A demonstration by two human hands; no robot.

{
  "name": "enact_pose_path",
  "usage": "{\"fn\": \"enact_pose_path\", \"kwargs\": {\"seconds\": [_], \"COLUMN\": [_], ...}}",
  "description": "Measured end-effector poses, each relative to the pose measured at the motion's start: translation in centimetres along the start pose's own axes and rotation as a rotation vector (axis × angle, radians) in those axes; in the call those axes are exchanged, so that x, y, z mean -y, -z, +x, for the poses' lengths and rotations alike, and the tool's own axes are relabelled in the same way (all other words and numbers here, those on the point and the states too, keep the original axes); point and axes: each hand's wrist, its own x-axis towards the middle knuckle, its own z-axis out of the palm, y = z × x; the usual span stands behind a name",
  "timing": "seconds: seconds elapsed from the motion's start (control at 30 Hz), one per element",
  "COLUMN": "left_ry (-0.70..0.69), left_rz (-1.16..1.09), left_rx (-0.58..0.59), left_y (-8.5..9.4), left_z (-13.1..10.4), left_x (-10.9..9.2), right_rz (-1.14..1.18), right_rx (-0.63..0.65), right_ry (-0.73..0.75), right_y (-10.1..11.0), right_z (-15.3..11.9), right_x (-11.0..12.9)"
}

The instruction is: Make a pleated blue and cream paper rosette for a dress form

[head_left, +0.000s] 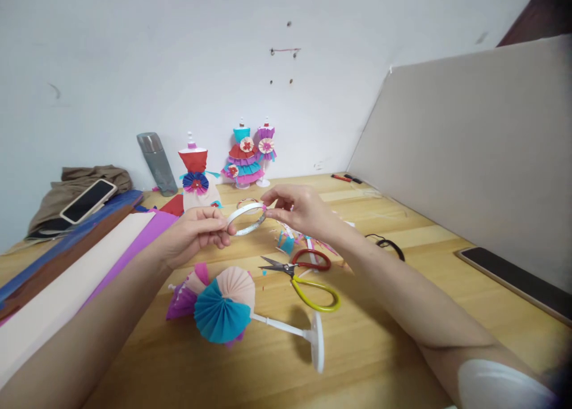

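Observation:
A white roll of tape point(246, 217) is held up above the table between my two hands. My left hand point(196, 233) pinches the roll's left side. On its right edge the fingers of my right hand point(297, 206) are closed. Below lies a small dress-form stand point(286, 327) on its side, dressed in crepe paper with a blue and cream pleated fan point(223, 308) on it. Scissors point(290, 270) with one red and one yellow handle rest partly spread behind the stand, beside paper scraps point(288, 242).
Three dressed mini mannequins, one in a red top point(193, 162), stand near the wall. A grey bottle point(157, 164) leans there. Crepe paper sheets point(120, 242), cloth and a phone point(88, 200) lie left; another phone point(513, 281), a black cord point(393, 246) and markers point(342, 178) lie right.

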Motion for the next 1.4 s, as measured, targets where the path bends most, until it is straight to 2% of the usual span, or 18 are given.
{"fn": "enact_pose_path", "kwargs": {"seconds": [0.17,0.27,0.47,0.57,0.77,0.93,1.17,1.4], "left_ry": [0.021,0.034,0.036,0.013,0.019,0.012,-0.005,-0.001], "left_rz": [-0.021,-0.028,-0.066,-0.1,-0.127,-0.132,-0.131,-0.129], "left_rx": [0.001,0.013,0.006,-0.021,-0.013,0.003,-0.012,0.003], "left_y": [-0.3,-0.4,-0.1,0.0,0.0,-0.1,0.2,-0.1], "left_z": [0.0,0.0,0.3,0.4,0.3,0.6,0.8,0.8], "left_x": [0.0,0.0,0.1,0.1,0.1,0.3,0.7,0.6], "right_rz": [-0.026,-0.001,0.373,0.421,0.368,0.257,0.146,0.103], "right_rx": [-0.067,-0.064,0.057,0.066,0.072,0.131,-0.073,0.123], "right_ry": [0.066,0.077,-0.088,-0.159,-0.151,-0.124,-0.105,-0.082], "right_y": [-0.3,-0.1,0.6,0.9,0.7,0.7,1.5,1.1], "right_z": [-0.1,-0.1,0.3,0.6,0.6,0.4,0.3,0.4], "right_x": [0.2,0.2,-0.6,-1.3,-1.2,-0.5,-0.3,-0.4]}}
